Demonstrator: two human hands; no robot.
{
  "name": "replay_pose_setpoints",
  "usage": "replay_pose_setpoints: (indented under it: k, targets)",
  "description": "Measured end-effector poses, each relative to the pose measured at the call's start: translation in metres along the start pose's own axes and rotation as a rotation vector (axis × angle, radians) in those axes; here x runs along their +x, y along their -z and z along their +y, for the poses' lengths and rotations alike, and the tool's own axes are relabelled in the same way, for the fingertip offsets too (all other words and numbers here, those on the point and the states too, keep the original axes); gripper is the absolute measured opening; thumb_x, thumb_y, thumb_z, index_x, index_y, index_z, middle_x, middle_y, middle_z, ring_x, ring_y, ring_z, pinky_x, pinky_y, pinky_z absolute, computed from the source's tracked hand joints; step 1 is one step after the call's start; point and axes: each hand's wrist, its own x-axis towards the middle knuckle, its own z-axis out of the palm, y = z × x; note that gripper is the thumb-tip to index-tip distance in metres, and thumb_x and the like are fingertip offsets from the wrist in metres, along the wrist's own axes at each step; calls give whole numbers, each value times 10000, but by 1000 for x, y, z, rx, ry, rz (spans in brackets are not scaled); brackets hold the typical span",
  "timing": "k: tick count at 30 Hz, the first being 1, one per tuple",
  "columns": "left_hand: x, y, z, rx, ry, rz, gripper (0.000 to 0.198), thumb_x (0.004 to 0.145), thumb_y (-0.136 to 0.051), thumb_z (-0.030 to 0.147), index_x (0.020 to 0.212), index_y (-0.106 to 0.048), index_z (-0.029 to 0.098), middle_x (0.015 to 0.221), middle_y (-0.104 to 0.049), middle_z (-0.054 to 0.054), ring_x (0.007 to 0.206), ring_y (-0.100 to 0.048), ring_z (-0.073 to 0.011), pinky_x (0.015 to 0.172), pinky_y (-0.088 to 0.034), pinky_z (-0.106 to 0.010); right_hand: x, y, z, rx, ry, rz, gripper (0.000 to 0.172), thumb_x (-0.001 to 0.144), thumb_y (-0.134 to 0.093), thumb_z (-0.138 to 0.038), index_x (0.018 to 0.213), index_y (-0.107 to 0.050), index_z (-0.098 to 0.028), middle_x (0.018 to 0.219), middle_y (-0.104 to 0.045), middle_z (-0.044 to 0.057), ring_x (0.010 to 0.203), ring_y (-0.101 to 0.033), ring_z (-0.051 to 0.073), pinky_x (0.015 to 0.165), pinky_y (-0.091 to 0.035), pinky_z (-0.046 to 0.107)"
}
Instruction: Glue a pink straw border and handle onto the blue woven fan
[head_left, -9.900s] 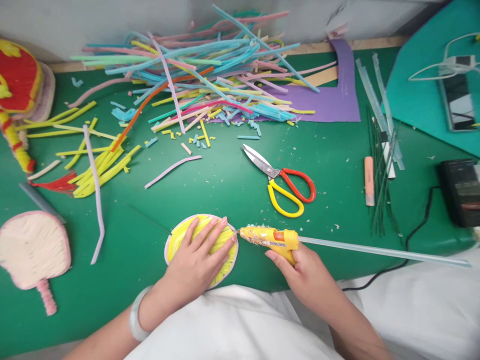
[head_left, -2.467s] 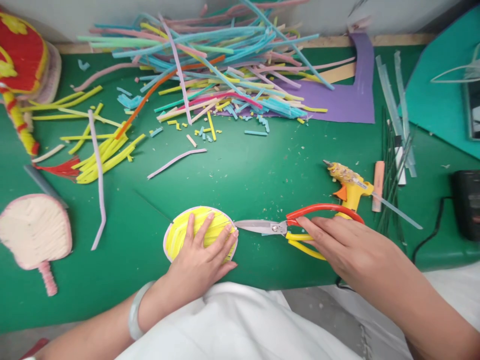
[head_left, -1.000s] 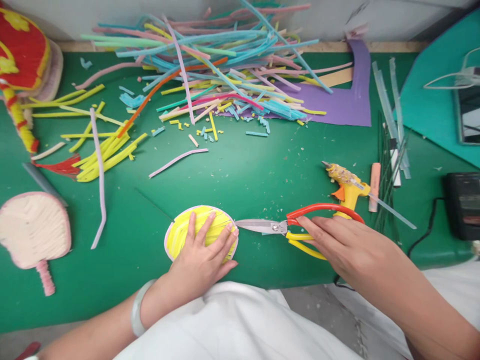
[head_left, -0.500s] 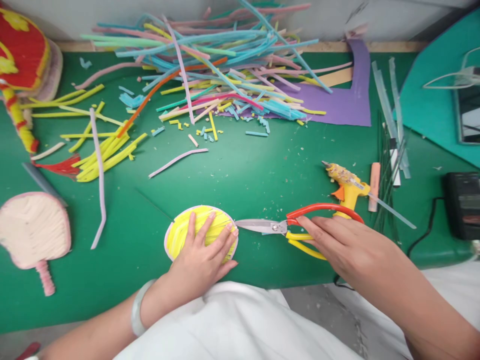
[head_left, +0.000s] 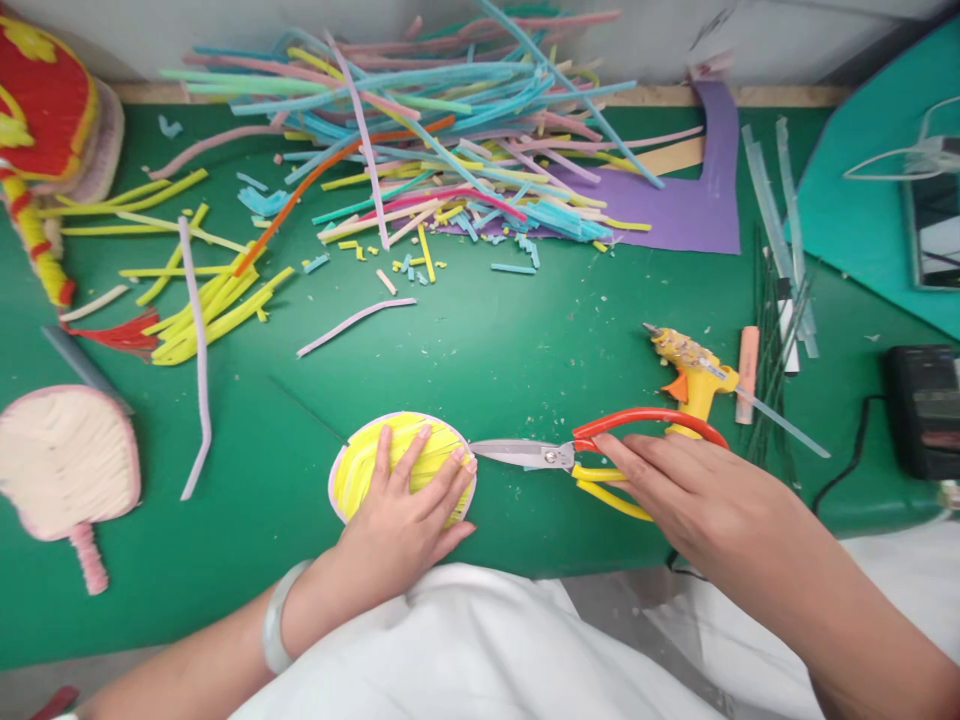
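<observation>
Head view: the left hand covers the middle and lower part of a yellow oval, so only its left side, upper edge and strips between the fingers show. This hand lies flat with fingers spread, pressing the oval to the table rather than gripping it. The right hand grasps the scissors, its fingers partly hiding the handles; the blades look closed. Their tips reach the oval's right rim, just beside the left fingertips; whether they touch is hard to tell. The oval lies well apart from the right hand, beyond the blades. The grip of a glue gun disappears behind the scissors' red handle. A phone is cut off at the right edge.
</observation>
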Motion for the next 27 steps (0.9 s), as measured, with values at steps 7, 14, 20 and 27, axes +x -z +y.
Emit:
replay_pose_setpoints:
  k: [7,14,20,27]
  targets:
    - [-1,0,0,8,0,-15,517,885,-614,530,1288,-650,208,1199,-701,-90,1371,-400,-432,1161,-60,-707,1,1,1,-31,21,5,423,932,-369,4,1314,-529,-78,978,-702,103,860,-653,230,772,-499,380]
    - [-1,0,-1,-2,-3,-4,513,891,-611,522,1287,-649,197,1205,-701,-85,1379,-386,-432,1165,-51,-704,2,4,0,-40,33,-3,422,925,-366,15,1306,-531,-58,987,-698,112,878,-654,231,786,-504,382]
    - [-1,0,-1,-11,-7,4,504,895,-609,513,1276,-657,188,1212,-705,-67,1366,-394,-441,1167,-41,-706,1,2,0,-25,18,13,416,922,-370,-11,1287,-556,-85,996,-708,106,874,-658,234,774,-511,382]
    - [0,0,0,-18,2,-3,507,893,-608,514,1286,-653,196,1198,-709,-82,1368,-395,-438,1161,-58,-715,2,4,-1,-31,17,11,430,922,-354,-11,1289,-562,-94,989,-707,104,861,-656,226,772,-515,377]
